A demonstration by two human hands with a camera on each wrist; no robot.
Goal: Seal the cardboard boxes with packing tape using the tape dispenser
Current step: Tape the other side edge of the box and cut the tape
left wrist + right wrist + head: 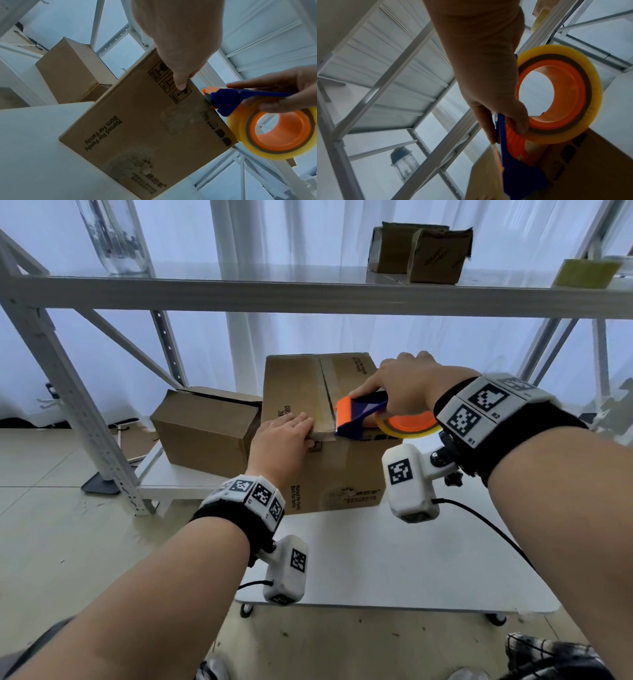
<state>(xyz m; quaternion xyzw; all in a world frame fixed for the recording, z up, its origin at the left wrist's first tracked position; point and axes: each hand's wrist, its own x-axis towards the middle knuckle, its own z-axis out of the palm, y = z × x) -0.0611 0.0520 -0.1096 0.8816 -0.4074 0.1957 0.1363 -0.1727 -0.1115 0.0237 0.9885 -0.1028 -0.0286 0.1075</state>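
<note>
1. A cardboard box [322, 419] stands on a white table [394, 559], flaps closed, tape along its centre seam
2. The right hand [407, 388] grips a blue-and-orange tape dispenser [359, 414], its toothed end at the box's near top edge on the seam
3. The left hand [284, 436] lies flat on the lid beside it, fingers straight, thumb down the front face
4. A second box [202, 429], apparently unsealed, sits just left on a metal rack [308, 292]
</note>
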